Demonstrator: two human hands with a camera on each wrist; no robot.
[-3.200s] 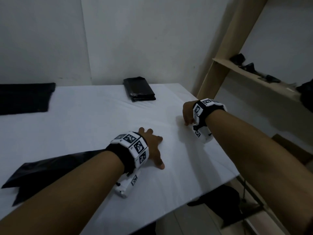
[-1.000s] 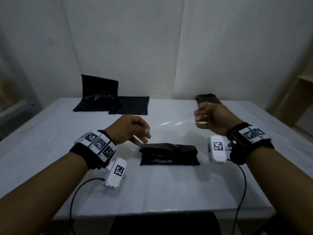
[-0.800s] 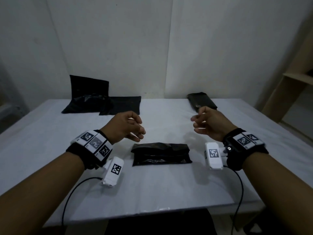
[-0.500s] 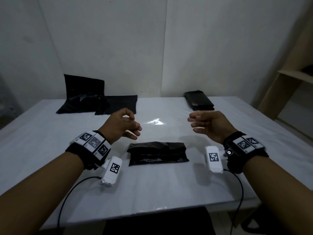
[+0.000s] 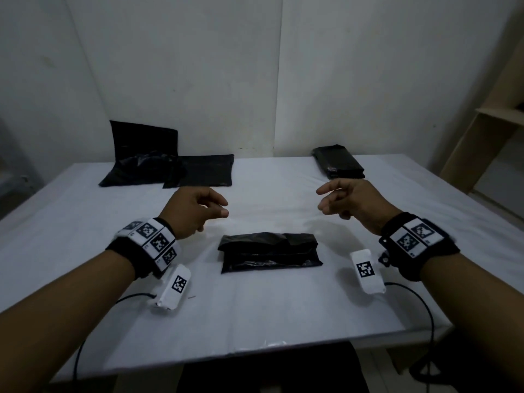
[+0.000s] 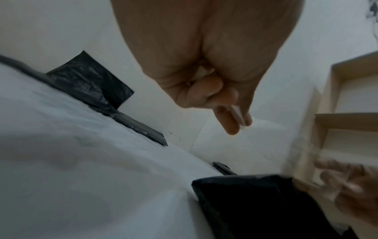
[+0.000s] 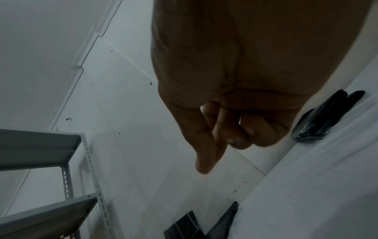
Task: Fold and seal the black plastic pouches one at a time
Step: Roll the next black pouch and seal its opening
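The folded black pouch [image 5: 269,252] lies flat at the middle of the white table [image 5: 255,321], long edge toward the person, its flap on top and not yet stuck down, so it prob. sits there to be sealed next.

Both hands hover above and just behind it, 1 on each side. The left hand [image 5: 195,211] has thumb and forefinger pressed together; the left wrist view shows them pinching a pale thin strip [image 6: 238,113], likely clear tape. The right hand [image 5: 348,201] has its fingers curled with thumb against forefinger, but I cannot tell whether it grips anything; its own wrist view shows no strip. Holding the hands apart at 1 height fits stretching tape taut before laying it across the flap.

Unfolded pouches [image 5: 158,165] lie at the back left, w/ 1 leaning on the wall, as stock; finished folded ones [image 5: 338,163] are stacked at the back right, out of the way.

Vs earlier: 3.2 s ago the view faces the table's right edge w/ both hands down on the sheet; 1.0 s ago a shiny strip glints between the raised hands. Now that glint is gone, the left hand sits a bit further out, and the pouch has not moved.
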